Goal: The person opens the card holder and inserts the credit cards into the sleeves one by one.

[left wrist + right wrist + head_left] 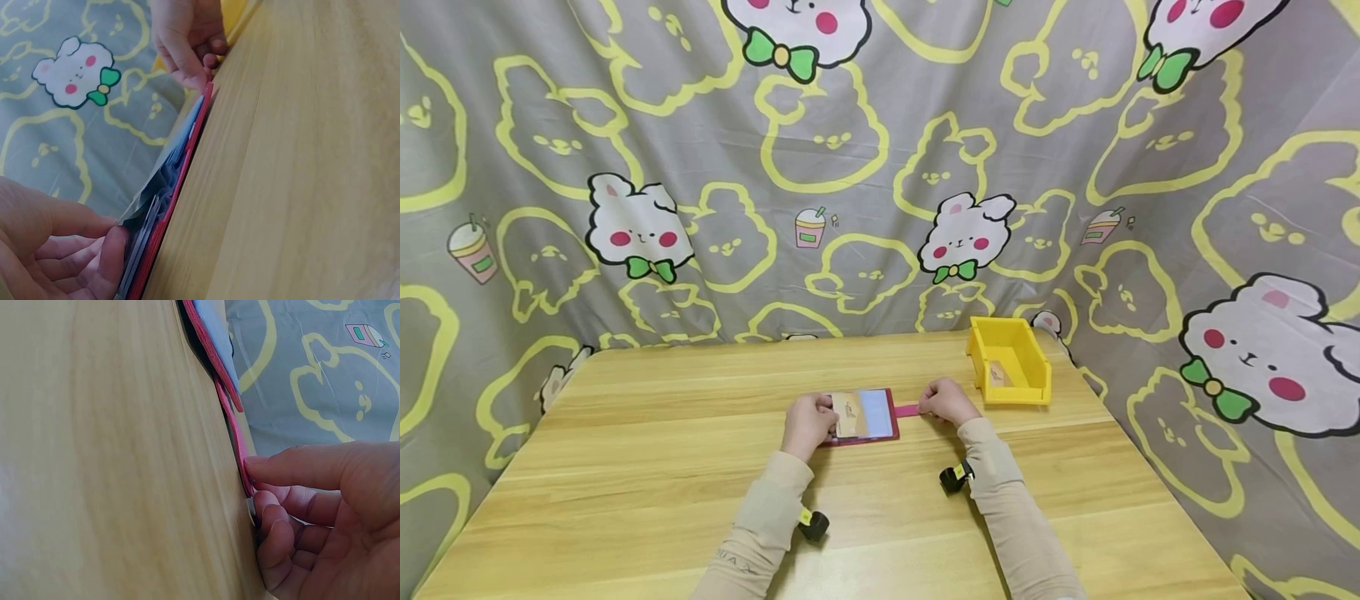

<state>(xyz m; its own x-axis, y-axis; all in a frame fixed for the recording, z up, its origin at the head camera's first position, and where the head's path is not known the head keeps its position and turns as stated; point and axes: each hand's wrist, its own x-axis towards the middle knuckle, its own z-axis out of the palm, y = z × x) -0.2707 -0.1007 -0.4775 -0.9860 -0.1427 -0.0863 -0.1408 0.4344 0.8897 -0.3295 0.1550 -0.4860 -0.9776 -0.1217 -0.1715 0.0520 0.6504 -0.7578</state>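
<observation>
A red card holder (893, 417) lies spread on the wooden table, with clear sleeves inside. A tan printed card (852, 412) shows at its left part, and a pale blue sheet (877, 408) at its right. At the left edge, my left hand (808, 425) pinches the card and sleeve pages between thumb and forefinger; several layers (147, 234) fan out beside the fingertips in the left wrist view. A pink strap (907, 410) sticks out from the right side. My right hand (949, 402) pinches its end, thumb on top, close to the tabletop.
A yellow bin (1028, 387) stands beyond my right hand, holding a small tan card (997, 373). The wooden table (662, 467) runs back to a grey patterned curtain (865, 208). A small black camera (955, 477) is strapped at each wrist.
</observation>
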